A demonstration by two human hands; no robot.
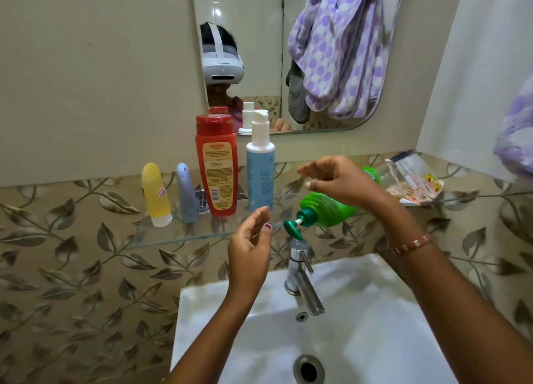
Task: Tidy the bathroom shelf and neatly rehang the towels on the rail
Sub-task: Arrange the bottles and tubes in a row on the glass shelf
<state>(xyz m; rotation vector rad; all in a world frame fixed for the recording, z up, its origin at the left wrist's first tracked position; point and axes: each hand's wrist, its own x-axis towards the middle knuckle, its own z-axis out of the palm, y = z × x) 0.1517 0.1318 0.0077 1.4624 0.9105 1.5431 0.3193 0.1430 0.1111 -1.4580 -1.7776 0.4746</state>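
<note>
i am holding my left hand (249, 248) in front of the clear glass shelf (184, 233), fingers loosely curved and gripping nothing. my right hand (336, 181) is hovering just above the green pump soap bottle (323, 209), fingers spread and relaxed, also holding nothing; i cannot tell whether it is touching the bottle. that bottle is lying on its side on the shelf, its pump nozzle poking past the front edge over the chrome tap (301, 271) of the white ceramic basin (375, 311). standing upright on the shelf to the left are a pale blue bottle with a white pump cap (260, 164), a tall red shampoo bottle (217, 164), a small grey tube (187, 193) and a small yellow tube (155, 194), both tubes resting cap-down. crumpled clear plastic wrappers (409, 178) are lying at the shelf's right end. the wall mirror (253, 37) is showing a purple-and-white dotted towel (340, 51) hanging bunched on a rail.
</note>
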